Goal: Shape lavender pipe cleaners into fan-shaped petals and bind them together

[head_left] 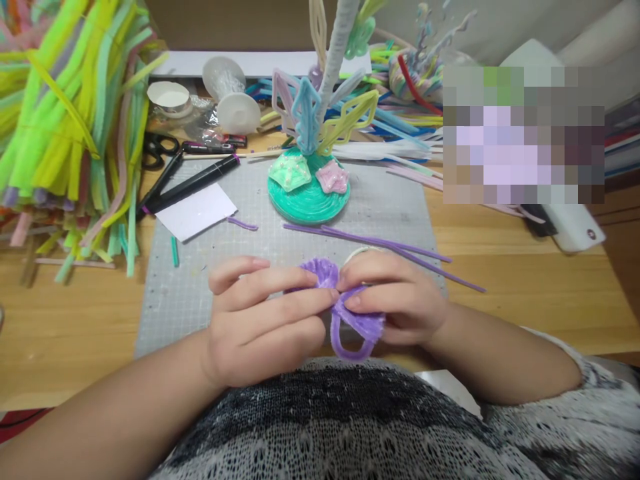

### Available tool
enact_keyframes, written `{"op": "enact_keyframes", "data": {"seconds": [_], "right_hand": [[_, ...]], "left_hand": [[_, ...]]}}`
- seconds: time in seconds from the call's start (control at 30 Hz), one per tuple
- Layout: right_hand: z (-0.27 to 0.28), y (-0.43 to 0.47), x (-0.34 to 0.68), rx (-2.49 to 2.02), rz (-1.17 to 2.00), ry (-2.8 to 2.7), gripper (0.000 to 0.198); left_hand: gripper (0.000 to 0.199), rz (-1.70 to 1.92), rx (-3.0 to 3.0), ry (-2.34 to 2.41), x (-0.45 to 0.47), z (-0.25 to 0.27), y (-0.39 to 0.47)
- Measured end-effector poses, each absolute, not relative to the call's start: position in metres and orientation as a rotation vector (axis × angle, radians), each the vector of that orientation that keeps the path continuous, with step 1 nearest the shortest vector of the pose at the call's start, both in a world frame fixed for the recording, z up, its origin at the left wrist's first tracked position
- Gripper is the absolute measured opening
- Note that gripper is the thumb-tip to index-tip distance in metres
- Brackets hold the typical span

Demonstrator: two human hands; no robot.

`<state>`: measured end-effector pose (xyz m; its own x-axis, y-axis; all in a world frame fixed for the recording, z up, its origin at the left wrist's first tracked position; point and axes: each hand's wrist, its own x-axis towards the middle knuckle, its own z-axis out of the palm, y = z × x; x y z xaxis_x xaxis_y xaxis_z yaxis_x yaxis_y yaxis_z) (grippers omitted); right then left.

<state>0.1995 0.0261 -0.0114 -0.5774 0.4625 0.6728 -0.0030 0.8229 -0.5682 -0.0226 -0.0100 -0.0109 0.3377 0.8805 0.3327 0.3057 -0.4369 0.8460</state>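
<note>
Both hands meet over the near part of the grey cutting mat (200,293), pinching a purple pipe-cleaner shape (363,320). My left hand (267,320) grips its left part with the fingertips near the middle. My right hand (400,293) holds the other side, thumb and fingers closed on it. An open loop of the purple stem hangs at the bottom; part of the shape is hidden by the fingers. Just beyond lie loose purple pipe cleaners (395,247). Behind them stands a round green base (313,207) bearing a green star (290,172) and a pink star (333,179).
A large heap of pipe cleaners (65,120) is at the left. Black scissors (159,148), a black marker (195,183) and a white card (197,212) lie beside it. White spools (237,112) stand behind. A white device (575,223) lies at the right, near a blurred patch.
</note>
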Motion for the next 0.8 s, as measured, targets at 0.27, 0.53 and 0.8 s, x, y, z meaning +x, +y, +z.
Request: {"op": "enact_keyframes", "data": {"seconds": [0.27, 0.53, 0.8], "right_hand": [[-0.016, 0.031, 0.193, -0.494, 1.382, -1.741, 0.004], [-0.021, 0.030, 0.190, -0.648, 1.705, -1.555, 0.013], [-0.022, 0.032, 0.189, -0.862, 2.151, -1.131, 0.027]], "left_hand": [[0.017, 1.151, 1.361, 1.064, -0.005, -0.001, -0.007], [0.033, 0.648, 0.649, 0.884, 0.000, -0.005, 0.002], [0.026, 0.571, 0.508, 0.826, 0.001, -0.006, 0.002]]}}
